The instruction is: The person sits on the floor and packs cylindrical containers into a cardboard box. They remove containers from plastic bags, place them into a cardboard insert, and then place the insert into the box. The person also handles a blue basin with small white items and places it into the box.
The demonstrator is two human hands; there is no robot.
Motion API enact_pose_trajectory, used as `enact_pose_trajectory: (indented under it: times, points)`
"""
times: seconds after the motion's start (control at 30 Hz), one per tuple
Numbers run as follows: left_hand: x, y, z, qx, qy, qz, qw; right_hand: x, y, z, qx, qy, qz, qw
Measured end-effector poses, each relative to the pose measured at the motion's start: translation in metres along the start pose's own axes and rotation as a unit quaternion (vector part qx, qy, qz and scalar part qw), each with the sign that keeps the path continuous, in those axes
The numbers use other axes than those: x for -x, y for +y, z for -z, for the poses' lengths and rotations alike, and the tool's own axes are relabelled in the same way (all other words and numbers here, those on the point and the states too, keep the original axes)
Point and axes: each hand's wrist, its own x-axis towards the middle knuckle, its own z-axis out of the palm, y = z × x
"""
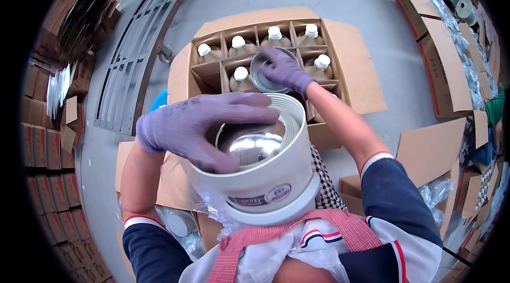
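My left hand (207,126), in a purple glove, curves over the mouth of a round white container (265,182), thumb and fingers spread across its rim. Inside are a ribbed pale ring and a shiny metal dome (255,145); the hand hides part of both. The container tilts close to my chest, and a pale grey round base shows under it. Farther forward, my gloved right hand (284,70) grips a round grey lid-like dish (258,73). It lies over the compartments of an open carton (234,22) holding several bottle-shaped vessels with white caps (274,33).
Another open carton (172,179) with clear plastic wrapping stands below my left arm. Cartons (451,65) with plastic bags line the right side. A metal rack (138,60) and stacked brown boxes (50,198) stand on the left. A person in green appears at the far right.
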Motion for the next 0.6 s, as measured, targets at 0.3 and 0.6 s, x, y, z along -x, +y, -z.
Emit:
enact_pose_trajectory:
  times: [0.3, 0.6]
  points:
    - [-0.043, -0.072, 0.005, -0.099, 0.411, -0.054, 0.905, -0.052, -0.067, 0.048, -0.142, -0.034, 0.022, 0.989]
    - [-0.011, 0.012, 0.011, -0.194, 0.428, -0.178, 0.864, 0.019, -0.141, 0.159, -0.151, -0.202, -0.047, 0.967]
